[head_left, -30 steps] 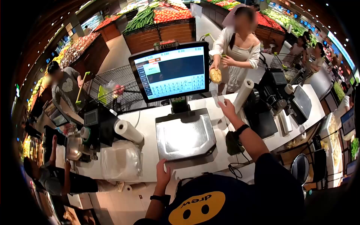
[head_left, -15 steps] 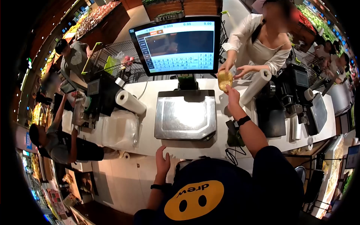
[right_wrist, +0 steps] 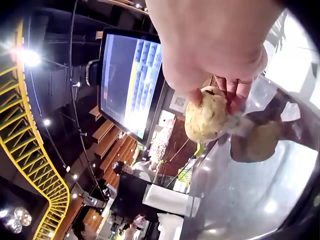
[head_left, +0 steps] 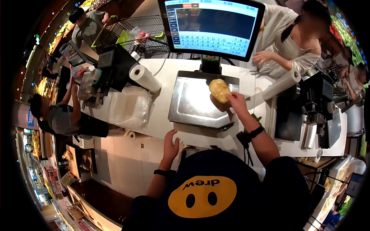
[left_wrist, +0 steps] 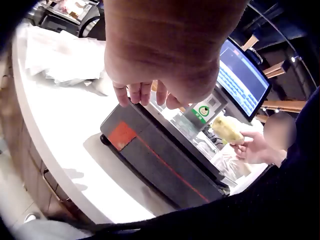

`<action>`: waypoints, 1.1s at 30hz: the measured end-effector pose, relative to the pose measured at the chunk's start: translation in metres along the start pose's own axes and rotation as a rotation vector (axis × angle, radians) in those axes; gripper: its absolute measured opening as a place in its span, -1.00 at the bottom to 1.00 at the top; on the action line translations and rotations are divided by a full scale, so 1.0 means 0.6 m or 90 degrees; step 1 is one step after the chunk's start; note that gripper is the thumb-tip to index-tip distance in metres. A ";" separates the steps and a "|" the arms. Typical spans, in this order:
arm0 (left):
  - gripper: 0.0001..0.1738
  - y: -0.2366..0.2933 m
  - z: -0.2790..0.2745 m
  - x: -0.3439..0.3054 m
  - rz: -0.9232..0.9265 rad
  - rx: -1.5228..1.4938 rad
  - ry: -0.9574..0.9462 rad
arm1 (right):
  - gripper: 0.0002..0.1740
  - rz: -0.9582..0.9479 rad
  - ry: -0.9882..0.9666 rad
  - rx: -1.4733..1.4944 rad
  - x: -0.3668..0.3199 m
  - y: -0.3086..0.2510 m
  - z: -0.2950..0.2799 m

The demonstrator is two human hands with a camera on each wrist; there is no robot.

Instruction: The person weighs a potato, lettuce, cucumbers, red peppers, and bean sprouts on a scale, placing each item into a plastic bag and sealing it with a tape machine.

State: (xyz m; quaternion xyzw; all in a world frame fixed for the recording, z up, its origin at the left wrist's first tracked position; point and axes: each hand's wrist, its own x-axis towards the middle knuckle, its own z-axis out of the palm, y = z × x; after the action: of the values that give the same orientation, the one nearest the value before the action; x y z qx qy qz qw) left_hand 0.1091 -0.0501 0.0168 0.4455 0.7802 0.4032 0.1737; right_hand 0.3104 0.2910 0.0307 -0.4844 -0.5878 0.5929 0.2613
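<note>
So my right hand (head_left: 238, 104) has a thumb-and-fingers grip on 1 lumpy, oval, pale-yellow item (head_left: 219, 91), just above the shiny, flat metal scale (head_left: 189, 94), upper middle of the head view. My left hand (head_left: 170, 148) is pretty relaxed, fingers loose and open, near the scale's lower left corner.

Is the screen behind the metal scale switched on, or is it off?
On. The screen is lit, and it shows rows of letter and number keys below a dark panel.
</note>
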 end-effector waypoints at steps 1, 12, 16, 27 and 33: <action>-0.59 -0.003 -0.007 0.003 -0.002 -0.002 0.000 | -0.52 -0.006 -0.012 -0.047 0.006 0.000 0.026; -0.61 -0.166 -0.148 0.040 -0.049 -0.003 0.052 | -0.51 0.007 0.032 -0.193 0.014 0.012 0.134; -0.61 -0.245 -0.205 0.091 -0.025 0.028 0.063 | -0.55 0.019 0.056 -0.197 -0.016 -0.002 0.140; -0.21 -0.460 -0.295 0.264 -0.052 0.325 0.131 | -0.57 -0.378 0.312 -0.523 -0.025 -0.152 0.173; -0.21 -0.506 -0.282 0.275 -0.134 0.434 0.059 | -0.52 -0.617 0.332 -0.599 0.010 -0.350 0.237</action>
State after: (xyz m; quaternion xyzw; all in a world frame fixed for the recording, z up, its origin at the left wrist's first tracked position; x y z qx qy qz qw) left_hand -0.2557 -0.0766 -0.1027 0.3760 0.9187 0.1193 0.0197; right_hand 0.1282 0.2692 0.2057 -0.3563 -0.8479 -0.0399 0.3905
